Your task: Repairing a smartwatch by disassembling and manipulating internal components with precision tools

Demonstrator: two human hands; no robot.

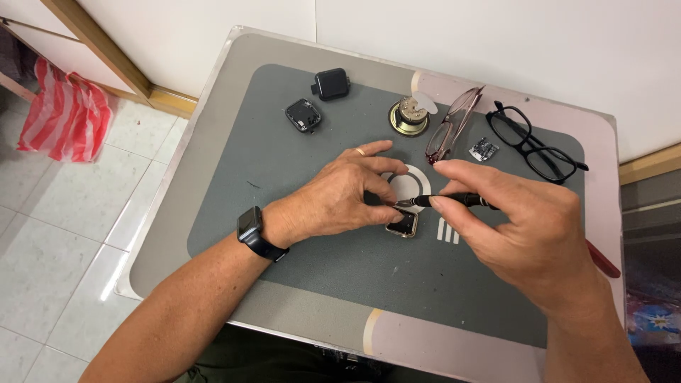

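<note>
My left hand rests on the grey work mat, its fingertips pinching a small square smartwatch case that lies open-side up. My right hand grips a thin black screwdriver like a pen; its metal tip points left and meets the case's upper edge at my left fingertips. A dark smartwatch is strapped on my left wrist. A ring sits on one left finger.
At the mat's far side lie a black watch body, an opened watch case, a round brass-coloured speaker part, reddish glasses, black glasses and a small chip. A red-handled tool lies right. A striped bag sits on the floor.
</note>
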